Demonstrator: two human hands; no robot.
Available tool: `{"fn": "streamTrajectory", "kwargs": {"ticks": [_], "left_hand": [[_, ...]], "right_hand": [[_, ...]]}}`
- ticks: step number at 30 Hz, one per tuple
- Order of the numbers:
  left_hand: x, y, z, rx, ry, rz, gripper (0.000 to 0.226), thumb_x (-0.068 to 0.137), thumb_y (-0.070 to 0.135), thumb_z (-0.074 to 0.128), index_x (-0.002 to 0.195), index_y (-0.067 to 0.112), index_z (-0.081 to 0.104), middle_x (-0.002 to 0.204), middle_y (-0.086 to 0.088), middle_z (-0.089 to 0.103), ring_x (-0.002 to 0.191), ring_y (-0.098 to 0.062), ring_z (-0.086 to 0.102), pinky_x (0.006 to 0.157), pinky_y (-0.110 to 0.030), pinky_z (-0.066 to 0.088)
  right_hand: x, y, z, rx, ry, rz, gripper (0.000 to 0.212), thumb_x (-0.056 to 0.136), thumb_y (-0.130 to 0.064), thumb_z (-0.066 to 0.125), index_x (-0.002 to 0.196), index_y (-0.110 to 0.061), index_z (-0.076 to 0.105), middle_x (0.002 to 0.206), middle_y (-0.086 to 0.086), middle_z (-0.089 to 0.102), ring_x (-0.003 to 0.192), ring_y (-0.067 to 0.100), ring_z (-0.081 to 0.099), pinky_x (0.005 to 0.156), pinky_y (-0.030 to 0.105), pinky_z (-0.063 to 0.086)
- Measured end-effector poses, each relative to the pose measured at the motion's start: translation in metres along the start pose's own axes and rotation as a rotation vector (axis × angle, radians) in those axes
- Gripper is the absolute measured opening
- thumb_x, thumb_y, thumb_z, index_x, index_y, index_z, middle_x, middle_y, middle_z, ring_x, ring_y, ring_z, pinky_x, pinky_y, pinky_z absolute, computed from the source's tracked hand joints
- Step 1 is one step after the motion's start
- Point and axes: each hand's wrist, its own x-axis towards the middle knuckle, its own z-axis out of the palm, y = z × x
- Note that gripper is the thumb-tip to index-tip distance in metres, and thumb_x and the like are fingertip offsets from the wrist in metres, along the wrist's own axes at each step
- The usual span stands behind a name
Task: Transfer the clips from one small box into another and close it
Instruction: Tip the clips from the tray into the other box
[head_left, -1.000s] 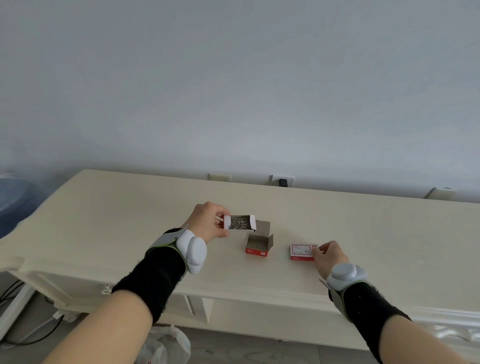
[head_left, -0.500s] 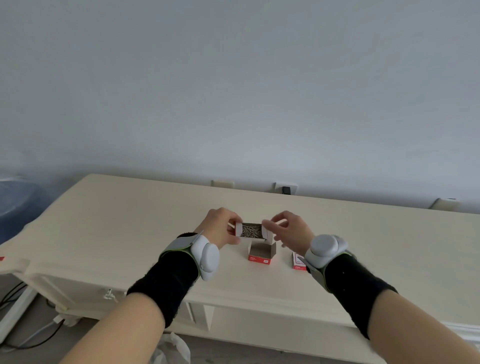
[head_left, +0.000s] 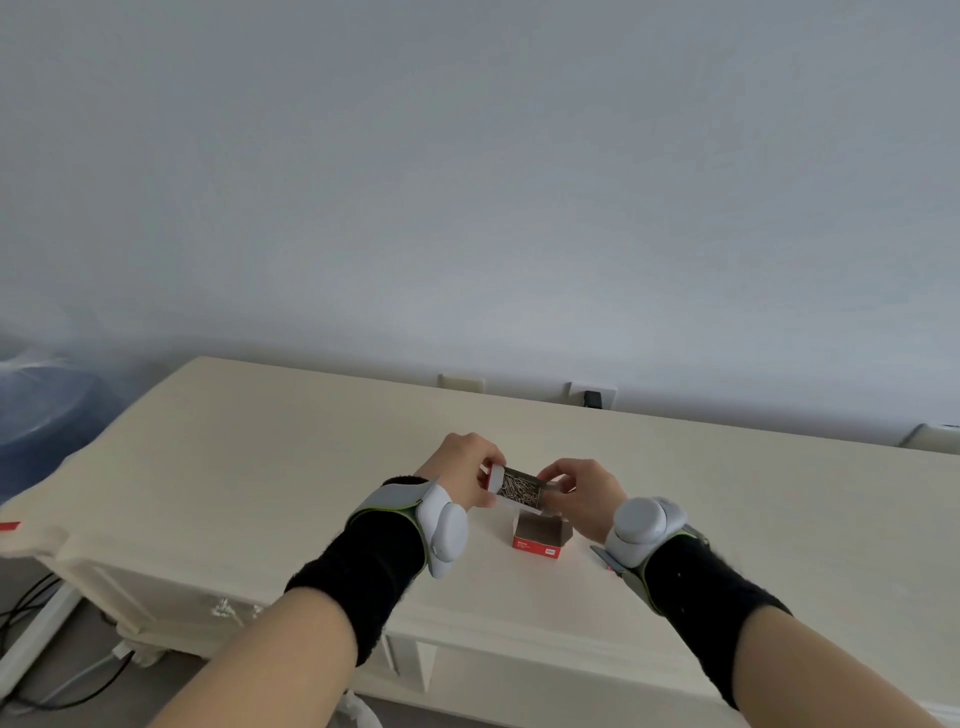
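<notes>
Half a second ago the tray of clips sat level between the two hands; it now tilts, its right end dipped lower toward the open box under the fingers. A second ago only the left hand had it, while the right hand rested on a second closed box off to the right (that box is now hidden behind the right wrist, save perhaps a sliver of red).

The left fingers are curled closed around the tray's left end, thumb below and fingertips above its white end flap. The right fingers pinch the opposite end, closed on it.

The tray is a shallow white cardboard drawer, filled with a dark tangle of silvery wire clips. It hangs in the air between the fingertips, above the bench. Just below the right fingers stands the open box, red at the front with white print, brown inside, a flap raised at its back. Whether any clips lie inside it cannot be told.
</notes>
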Motion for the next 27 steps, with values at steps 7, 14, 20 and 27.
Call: {"fn": "streamTrajectory", "kwargs": {"ticks": [7, 14, 20, 27], "left_hand": [[0.013, 0.003, 0.013, 0.031, -0.018, 0.021, 0.046, 0.072, 0.0, 0.073, 0.116, 0.01, 0.063, 0.115, -0.014, 0.067, 0.098, -0.026, 0.068, 0.092, -0.029, 0.053], [0.016, 0.004, 0.019, 0.043, -0.003, 0.047, 0.045, 0.072, -0.003, 0.071, 0.115, 0.008, 0.064, 0.113, -0.017, 0.068, 0.102, -0.031, 0.066, 0.094, -0.035, 0.053], [0.015, 0.002, 0.024, 0.054, 0.023, 0.099, 0.043, 0.073, -0.008, 0.068, 0.114, 0.006, 0.064, 0.113, -0.018, 0.068, 0.102, -0.033, 0.064, 0.093, -0.041, 0.052], [0.016, 0.001, 0.027, 0.1, 0.034, 0.143, 0.043, 0.076, -0.01, 0.06, 0.115, 0.007, 0.064, 0.116, -0.016, 0.066, 0.105, -0.032, 0.061, 0.092, -0.04, 0.051]], "right_hand": [[0.004, 0.016, 0.0, -0.106, 0.048, -0.024, 0.028, 0.088, -0.008, 0.046, 0.104, -0.013, 0.069, 0.099, 0.011, 0.069, 0.075, 0.02, 0.054, 0.054, 0.021, 0.04], [0.005, 0.022, 0.0, -0.131, 0.092, -0.042, 0.029, 0.088, -0.007, 0.047, 0.105, -0.014, 0.069, 0.105, 0.009, 0.07, 0.08, 0.018, 0.055, 0.072, 0.023, 0.043], [0.003, 0.026, 0.002, -0.117, 0.113, -0.074, 0.023, 0.086, -0.009, 0.052, 0.1, -0.013, 0.07, 0.097, 0.007, 0.071, 0.076, 0.017, 0.054, 0.07, 0.022, 0.04], [0.0, 0.028, 0.004, -0.122, 0.102, -0.092, 0.019, 0.08, -0.008, 0.058, 0.094, -0.01, 0.071, 0.091, 0.008, 0.071, 0.072, 0.018, 0.053, 0.069, 0.022, 0.042]]}}
